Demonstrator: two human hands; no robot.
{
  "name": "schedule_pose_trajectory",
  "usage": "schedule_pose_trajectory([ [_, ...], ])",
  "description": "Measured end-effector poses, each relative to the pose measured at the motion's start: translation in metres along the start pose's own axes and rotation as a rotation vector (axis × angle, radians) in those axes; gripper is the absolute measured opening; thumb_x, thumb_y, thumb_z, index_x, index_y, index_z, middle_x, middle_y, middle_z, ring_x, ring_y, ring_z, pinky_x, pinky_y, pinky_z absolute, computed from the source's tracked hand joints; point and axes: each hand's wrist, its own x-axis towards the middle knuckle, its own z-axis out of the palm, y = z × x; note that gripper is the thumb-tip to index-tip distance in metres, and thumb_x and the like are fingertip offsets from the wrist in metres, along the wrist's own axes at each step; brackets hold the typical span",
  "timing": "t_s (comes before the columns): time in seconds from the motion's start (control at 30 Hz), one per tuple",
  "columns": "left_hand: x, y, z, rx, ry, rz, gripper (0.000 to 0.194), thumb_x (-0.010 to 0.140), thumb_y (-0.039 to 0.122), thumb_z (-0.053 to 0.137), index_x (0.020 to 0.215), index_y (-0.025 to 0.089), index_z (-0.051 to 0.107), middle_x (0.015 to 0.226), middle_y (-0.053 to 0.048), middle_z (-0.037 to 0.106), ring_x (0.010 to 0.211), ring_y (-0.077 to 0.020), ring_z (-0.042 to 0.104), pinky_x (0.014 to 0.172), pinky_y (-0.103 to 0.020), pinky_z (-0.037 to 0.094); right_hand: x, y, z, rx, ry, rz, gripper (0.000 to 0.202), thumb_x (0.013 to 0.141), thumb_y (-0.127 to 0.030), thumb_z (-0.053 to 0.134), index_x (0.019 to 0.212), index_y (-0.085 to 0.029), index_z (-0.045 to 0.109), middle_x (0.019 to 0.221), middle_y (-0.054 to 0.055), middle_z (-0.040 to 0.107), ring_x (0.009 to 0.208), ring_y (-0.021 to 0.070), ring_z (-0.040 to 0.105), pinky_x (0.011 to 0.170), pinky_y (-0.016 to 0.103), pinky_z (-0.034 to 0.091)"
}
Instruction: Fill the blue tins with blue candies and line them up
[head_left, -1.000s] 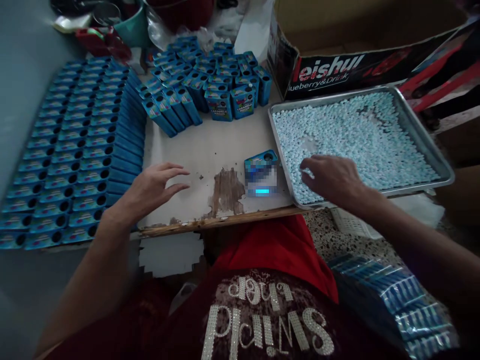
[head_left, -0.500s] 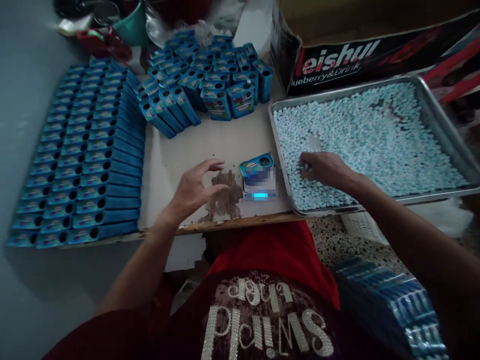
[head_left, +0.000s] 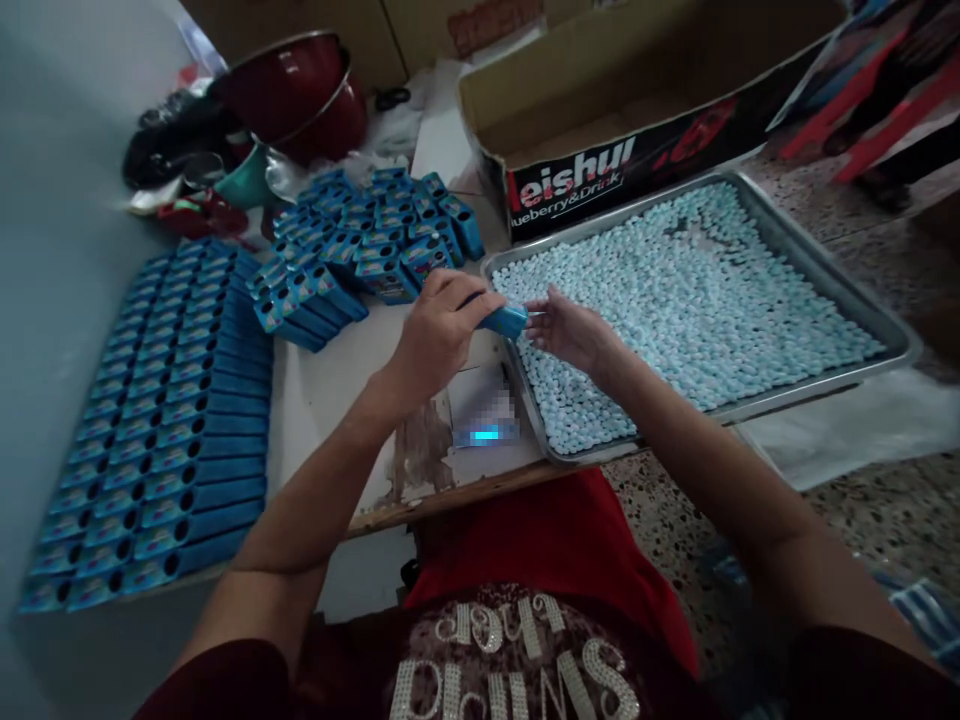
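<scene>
My left hand (head_left: 439,325) grips a small blue candy box (head_left: 506,319) from above, its fingers closed round one end. The box is held tilted over the left edge of the metal tray (head_left: 534,415), off the scale. At the box's free end is my right hand (head_left: 566,330), palm turned up and fingers stretched out; whether the fingertips touch the box I cannot tell. Pale blue candies (head_left: 697,290) cover most of the tray under and beside that hand. Just below the box, a small digital scale (head_left: 480,405) with a glowing display sits on the table.
Long rows of blue boxes (head_left: 150,420) stand on the left. A looser cluster of the same boxes (head_left: 375,225) is behind my left hand. Beyond the tray lies a large open carton (head_left: 570,185). Red bowls (head_left: 300,95) are at the back left, near the wall.
My left hand has taken the candy box off the scale and lifted it toward the tray. My right hand has left the candies and moved to the box's end. The view has shifted.
</scene>
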Motion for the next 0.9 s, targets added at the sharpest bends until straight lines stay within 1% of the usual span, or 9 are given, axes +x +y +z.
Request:
schedule_pose_trajectory([
  [0.07, 0.02, 0.006, -0.008, 0.04, -0.024, 0.045, 0.039, 0.121, 0.021, 0.05, 0.136, 0.035, 0.083, 0.14, -0.006, 0.082, 0.138, -0.0317, 0.071, 0.129, -0.058, 0.056, 0.005, 0.001, -0.001, 0.234, 0.009, 0.111, 0.063, 0.122, -0.077, 0.041, 0.092, -0.024, 0.055, 0.078, 0.006, 0.069, 0.072, 0.0188, 0.068, 0.067, 0.026, 0.055],
  [0.13, 0.029, 0.013, -0.006, 0.058, -0.027, 0.058, 0.039, 0.123, 0.027, 0.049, 0.136, 0.038, 0.084, 0.143, -0.005, 0.082, 0.142, -0.032, 0.071, 0.135, -0.062, 0.051, 0.006, 0.004, -0.003, 0.388, 0.018, 0.191, 0.06, 0.123, -0.074, 0.039, 0.095, -0.024, 0.057, 0.078, 0.006, 0.068, 0.072, 0.0194, 0.067, 0.063, 0.025, 0.054],
  [0.3, 0.027, 0.013, 0.029, 0.03, 0.027, 0.023, 0.035, 0.117, 0.02, 0.062, 0.13, 0.043, 0.086, 0.136, -0.001, 0.086, 0.136, -0.0329, 0.075, 0.149, -0.076, 0.025, 0.007, 0.014, -0.007, 0.651, 0.124, 0.333, 0.049, 0.127, -0.058, 0.034, 0.098, -0.024, 0.055, 0.074, 0.004, 0.061, 0.064, 0.0165, 0.056, 0.048, 0.018, 0.041],
  [0.47, 0.013, -0.001, 0.06, -0.14, 0.261, -0.12, 0.027, 0.104, 0.016, 0.081, 0.123, 0.036, 0.086, 0.126, -0.001, 0.087, 0.129, -0.0315, 0.077, 0.145, -0.069, 0.032, 0.015, 0.019, -0.014, 0.773, 0.094, 0.341, 0.041, 0.126, -0.047, 0.037, 0.096, -0.023, 0.052, 0.077, 0.007, 0.061, 0.062, 0.0139, 0.053, 0.045, 0.013, 0.039],
  [0.53, 0.001, -0.007, 0.069, -0.303, 0.338, -0.274, 0.026, 0.096, 0.025, 0.091, 0.12, 0.031, 0.084, 0.123, -0.002, 0.086, 0.123, -0.0303, 0.078, 0.135, -0.059, 0.048, 0.02, 0.023, -0.02, 0.783, 0.075, 0.306, 0.033, 0.123, -0.033, 0.039, 0.097, -0.022, 0.055, 0.079, 0.008, 0.062, 0.061, 0.0138, 0.054, 0.045, 0.014, 0.04],
  [0.6, -0.015, -0.011, 0.075, -0.521, 0.4, -0.459, 0.04, 0.087, 0.035, 0.1, 0.121, 0.028, 0.08, 0.121, -0.002, 0.085, 0.118, -0.0276, 0.079, 0.119, -0.046, 0.06, 0.024, 0.028, -0.026, 0.77, 0.055, 0.268, 0.022, 0.116, -0.019, 0.045, 0.1, -0.019, 0.06, 0.08, 0.008, 0.063, 0.06, 0.0131, 0.053, 0.046, 0.015, 0.043],
  [0.7, -0.05, -0.011, 0.078, -0.852, 0.459, -0.638, 0.059, 0.076, 0.038, 0.107, 0.123, 0.027, 0.074, 0.121, -0.001, 0.083, 0.114, -0.0229, 0.08, 0.106, -0.035, 0.063, 0.027, 0.034, -0.034, 0.738, 0.049, 0.198, 0.013, 0.105, -0.007, 0.057, 0.106, -0.016, 0.066, 0.082, 0.006, 0.066, 0.061, 0.0105, 0.053, 0.048, 0.013, 0.044],
  [0.77, -0.077, -0.005, 0.076, -0.981, 0.459, -0.713, 0.059, 0.076, 0.034, 0.107, 0.121, 0.027, 0.07, 0.118, -0.001, 0.082, 0.11, -0.0203, 0.081, 0.103, -0.031, 0.064, 0.027, 0.035, -0.036, 0.71, 0.032, 0.16, 0.014, 0.105, -0.004, 0.06, 0.108, -0.015, 0.069, 0.083, 0.005, 0.067, 0.059, 0.0085, 0.051, 0.047, 0.011, 0.041],
  [0.9, -0.123, 0.011, 0.074, -1.054, 0.414, -0.792, 0.057, 0.077, 0.029, 0.106, 0.117, 0.025, 0.065, 0.113, 0.0, 0.081, 0.106, -0.0191, 0.081, 0.102, -0.031, 0.065, 0.022, 0.029, -0.032, 0.533, -0.011, 0.098, 0.023, 0.117, -0.013, 0.055, 0.102, -0.013, 0.072, 0.072, 0.0, 0.06, 0.05, 0.0056, 0.039, 0.041, 0.011, 0.028],
])
